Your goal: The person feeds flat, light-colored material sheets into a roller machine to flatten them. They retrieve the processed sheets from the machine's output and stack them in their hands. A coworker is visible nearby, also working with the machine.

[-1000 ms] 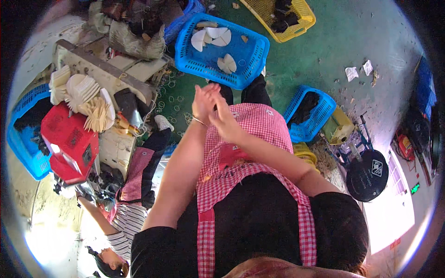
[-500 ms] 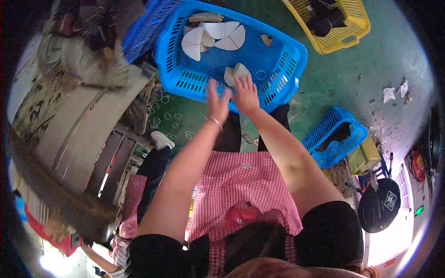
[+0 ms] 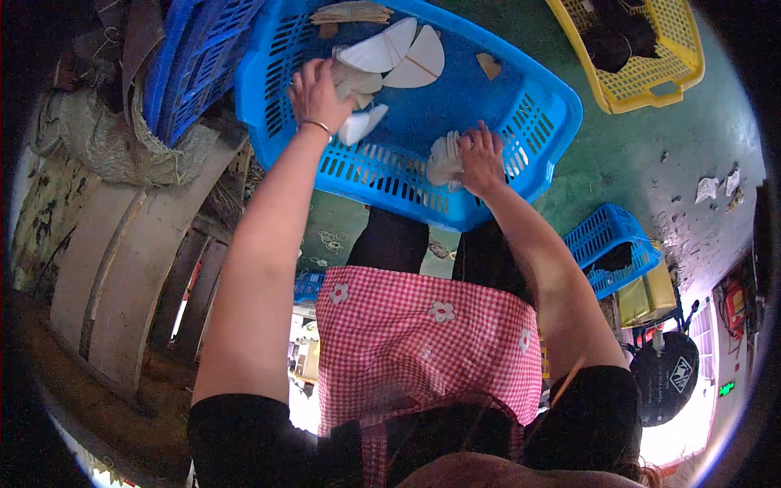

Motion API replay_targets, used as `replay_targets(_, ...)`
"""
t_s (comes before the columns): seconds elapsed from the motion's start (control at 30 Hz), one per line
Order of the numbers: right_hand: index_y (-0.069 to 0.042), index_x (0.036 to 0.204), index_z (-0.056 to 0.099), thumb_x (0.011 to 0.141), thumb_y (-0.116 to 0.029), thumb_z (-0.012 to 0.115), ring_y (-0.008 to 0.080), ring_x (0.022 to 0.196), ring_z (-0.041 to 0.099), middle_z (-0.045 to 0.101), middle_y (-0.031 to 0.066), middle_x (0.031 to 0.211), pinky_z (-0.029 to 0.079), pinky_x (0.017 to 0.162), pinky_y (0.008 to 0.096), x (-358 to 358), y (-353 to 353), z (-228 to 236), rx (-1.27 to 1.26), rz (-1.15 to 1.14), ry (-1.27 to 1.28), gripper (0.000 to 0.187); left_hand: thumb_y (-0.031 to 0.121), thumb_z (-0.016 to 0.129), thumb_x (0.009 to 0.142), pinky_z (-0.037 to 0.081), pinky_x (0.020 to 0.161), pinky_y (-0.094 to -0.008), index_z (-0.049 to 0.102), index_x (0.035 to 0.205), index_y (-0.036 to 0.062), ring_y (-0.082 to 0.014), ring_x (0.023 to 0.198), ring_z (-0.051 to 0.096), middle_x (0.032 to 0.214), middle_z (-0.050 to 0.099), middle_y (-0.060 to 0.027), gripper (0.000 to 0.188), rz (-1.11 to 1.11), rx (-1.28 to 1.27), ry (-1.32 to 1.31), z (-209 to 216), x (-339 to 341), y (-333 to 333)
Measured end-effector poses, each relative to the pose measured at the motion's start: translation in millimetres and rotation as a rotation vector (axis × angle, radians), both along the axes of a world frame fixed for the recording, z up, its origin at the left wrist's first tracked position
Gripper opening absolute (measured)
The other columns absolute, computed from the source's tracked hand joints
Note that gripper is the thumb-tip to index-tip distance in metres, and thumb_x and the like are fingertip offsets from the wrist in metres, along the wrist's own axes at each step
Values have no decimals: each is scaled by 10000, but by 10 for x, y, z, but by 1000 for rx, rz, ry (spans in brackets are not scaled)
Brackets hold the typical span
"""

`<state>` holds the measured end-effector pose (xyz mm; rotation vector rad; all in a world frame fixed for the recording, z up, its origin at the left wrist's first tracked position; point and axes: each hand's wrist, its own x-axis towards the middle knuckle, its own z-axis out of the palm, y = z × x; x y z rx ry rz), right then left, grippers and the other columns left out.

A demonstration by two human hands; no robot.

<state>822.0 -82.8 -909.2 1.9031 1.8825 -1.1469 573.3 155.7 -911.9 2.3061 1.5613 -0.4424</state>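
A large blue plastic basket [image 3: 521, 69] stands in front of me with pale, thin, curved pieces inside. My left hand [image 3: 317, 99] reaches into its left side, fingers apart, touching a beige stack [image 3: 356, 81]. White fan-shaped pieces [image 3: 416, 58] lie just beyond that hand, and a smaller white piece [image 3: 363, 124] is by its thumb. Near the basket's front right, my right hand [image 3: 482, 165] is closed at the edge of a whitish stack of pieces [image 3: 444, 159]. Its fingers partly hide that stack.
A yellow basket [image 3: 606, 81] with dark bundles stands at the upper right. Stacked dark blue baskets [image 3: 195, 73] rise on the left beside a grey sack [image 3: 122, 154] and wooden boards [image 3: 122, 268]. A smaller blue basket [image 3: 614, 244] sits at the right. Loose rings [image 3: 332, 240] lie on the floor.
My hands, close together at the basket's front before, have parted: the left went to the pieces at the left, the right to the front right. The whitish stack now sits farther right.
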Motion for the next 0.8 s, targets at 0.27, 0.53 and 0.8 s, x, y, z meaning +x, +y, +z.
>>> replay_targets(0.27,-51,1340,474,611,-296,914,410,1221,520,554,167,1302,412,1052,510,-25,-122,423,-226,-435,175,885,551,951,516,473,1032,-437,448,1412,18,-354,1234,597,1373,592,-193,1158,762,-431,224,-251,133,-43)
replay_targets(0.53,-43,1412,390,744,-167,880,291,1255,541,526,146,1357,455,1068,449,204,-381,2603,-154,-1355,1005,838,422,907,685,535,905,-386,641,1199,4,-248,1009,677,1150,704,-124,714,1077,-551,-518,1843,-341,-1416)
replay_targets(0.8,-17,1412,391,880,-52,723,225,1259,532,515,105,1387,443,1067,387,-199,155,5065,110,-883,921,629,201,688,863,435,1098,-419,332,1542,148,-253,1272,558,1445,518,-88,768,1491,-1211,-1517,5584,-953,-2260)
